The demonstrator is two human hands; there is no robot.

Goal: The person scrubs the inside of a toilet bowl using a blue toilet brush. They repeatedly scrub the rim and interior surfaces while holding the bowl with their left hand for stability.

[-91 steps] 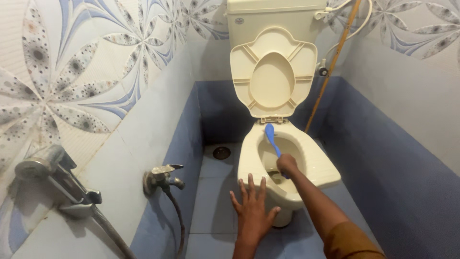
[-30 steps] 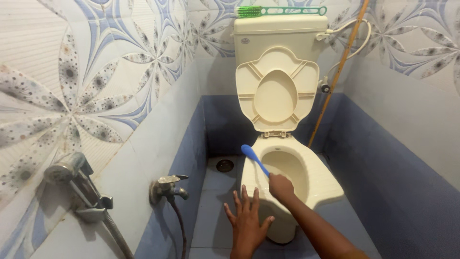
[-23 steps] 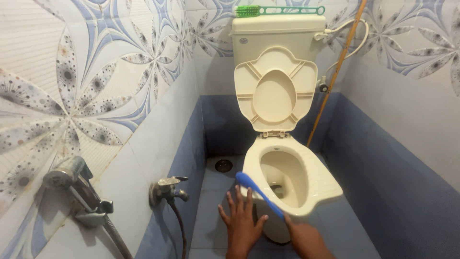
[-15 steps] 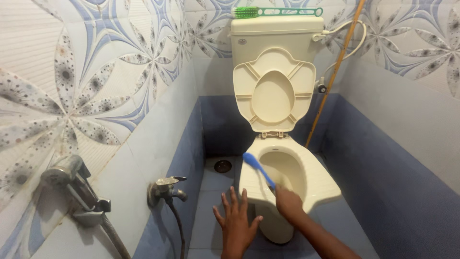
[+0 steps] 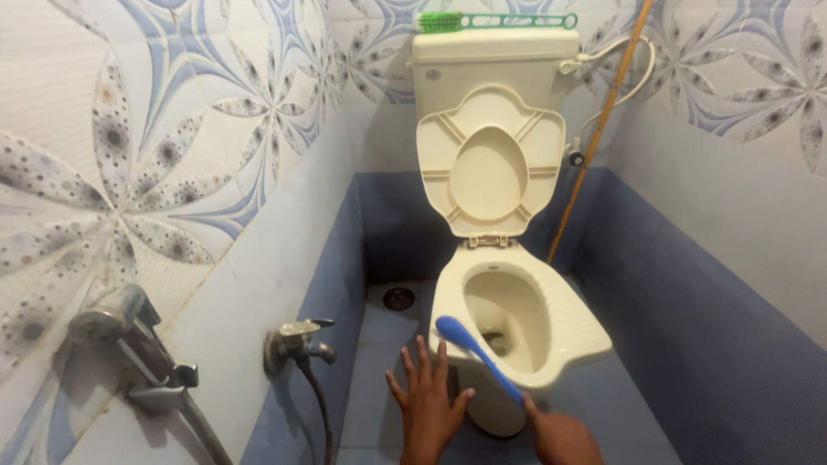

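One long blue plastic brush (image 5: 478, 353) with a rounded end slants over the near left rim of the cream ceramic toilet bowl (image 5: 568, 331), whose seat and lid (image 5: 489, 164) stand raised against the cistern (image 5: 493, 60). Blue tiles cover the floor (image 5: 383, 344) and low walls, flower-pattern tiles the upper walls. The right hand (image 5: 560, 439) is closed around the brush handle; the left hand (image 5: 428, 409) is spread wide, holding nothing, near the bowl.

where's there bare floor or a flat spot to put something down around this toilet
Bare blue floor lies left of the toilet bowl, between it and the tap, back to the floor drain. A narrower strip runs right of the bowl. The cistern lid carries a green brush. The front is crowded by the left hand, right hand and blue brush.
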